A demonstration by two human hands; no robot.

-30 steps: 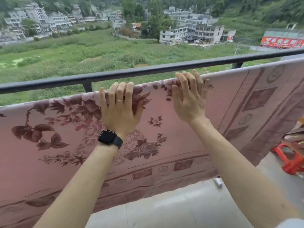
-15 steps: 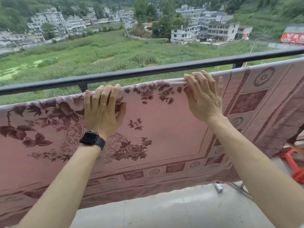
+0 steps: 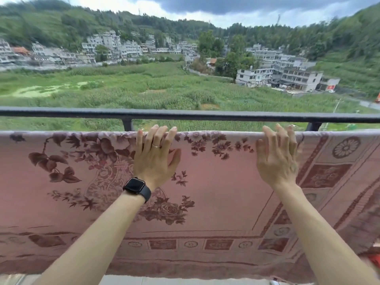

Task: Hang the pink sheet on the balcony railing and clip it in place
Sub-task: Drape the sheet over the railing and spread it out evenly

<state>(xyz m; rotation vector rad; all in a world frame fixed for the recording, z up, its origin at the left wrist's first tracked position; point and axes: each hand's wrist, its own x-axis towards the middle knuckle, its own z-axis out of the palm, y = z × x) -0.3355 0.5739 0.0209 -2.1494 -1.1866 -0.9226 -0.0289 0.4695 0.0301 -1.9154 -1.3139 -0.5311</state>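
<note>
Head view: one pink sheet [image 3: 216,182] across mid-frame, two hands flat on its top edge, left hand [image 3: 155,159] and right hand [image 3: 276,159], fingers spread; one dark railing [image 3: 185,115] above.

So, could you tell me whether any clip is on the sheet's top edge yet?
No, the pink sheet shows only the left hand and right hand along its top edge, no clip.

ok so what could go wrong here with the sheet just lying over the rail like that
1. No clip shows on the pink sheet; only the left hand and right hand press its top edge, so wind could probably lift it once they let go.
2. Beyond the dark railing is an open drop to fields; a slipped sheet could fall out of reach.
</note>
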